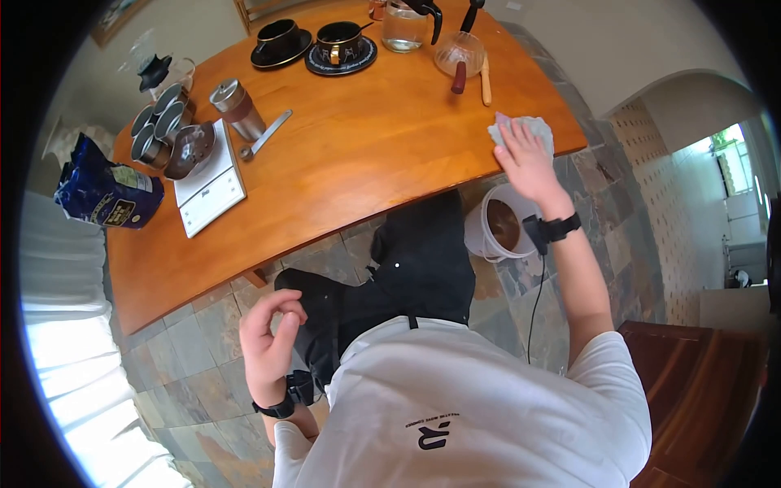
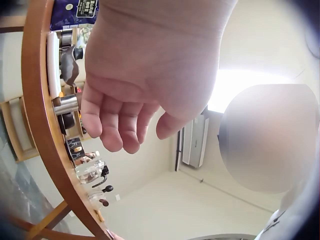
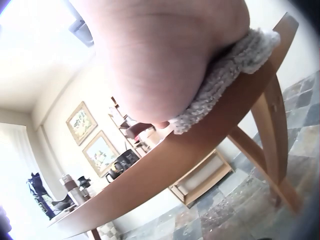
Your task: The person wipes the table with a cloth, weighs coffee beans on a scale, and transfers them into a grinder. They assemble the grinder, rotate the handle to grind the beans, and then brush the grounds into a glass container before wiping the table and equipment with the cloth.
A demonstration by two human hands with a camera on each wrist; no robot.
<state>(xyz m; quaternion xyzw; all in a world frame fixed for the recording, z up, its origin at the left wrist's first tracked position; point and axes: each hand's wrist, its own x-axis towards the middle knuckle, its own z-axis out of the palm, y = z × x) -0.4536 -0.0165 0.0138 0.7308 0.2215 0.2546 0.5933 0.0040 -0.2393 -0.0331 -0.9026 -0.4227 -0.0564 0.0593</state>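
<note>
My right hand [image 1: 527, 163] lies with its fingers straight on a fluffy pale grey cloth [image 1: 538, 128], pressing it to the tabletop near the table's right corner. In the right wrist view the cloth [image 3: 215, 87] sticks out from under the palm along the table edge. A wooden-handled brush or stick [image 1: 486, 81] and a glass vessel with a dark red handle [image 1: 460, 75] lie just beyond that hand. Holding nothing, my left hand [image 1: 270, 337] hangs in front of my body with loosely bent fingers; the left wrist view shows its bare palm [image 2: 145, 75].
Under the right edge stands a white bucket [image 1: 480, 236] of brown liquid. Across the wooden table [image 1: 342, 146] are a white scale [image 1: 213, 195], a metal grinder [image 1: 237, 110], several metal cups [image 1: 150, 148], a blue bag [image 1: 110, 191], two black cups [image 1: 338, 41] on saucers and a glass pot [image 1: 403, 31].
</note>
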